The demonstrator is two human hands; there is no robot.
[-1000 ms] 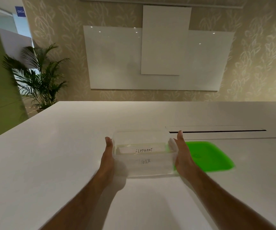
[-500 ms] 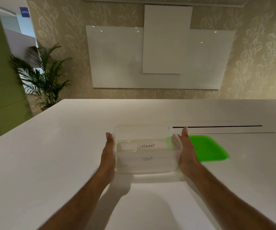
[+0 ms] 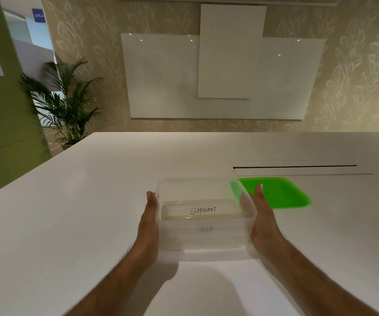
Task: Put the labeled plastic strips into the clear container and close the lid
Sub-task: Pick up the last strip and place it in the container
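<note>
Clear container (image 3: pixel 203 236) at lower centre of frame, lidless, gripped between both hands above white table (image 3: pixel 69 213); contact with the tabletop cannot be told. Left hand (image 3: pixel 148 226) pressed flat on left wall, fingers extended along it, thumb on top. Right hand (image 3: pixel 263 224) pressed on right wall, fingers extended, thumb up near the rim. Inside: strip labelled "ELEPHANT" (image 3: pixel 202 210), lying across the box; second strip (image 3: pixel 204 230) beneath, lettering blurred. Green lid (image 3: pixel 279 195) flat on table, just right of the container, behind the right hand. Potted palm (image 3: pixel 63 106) at left of frame.
</note>
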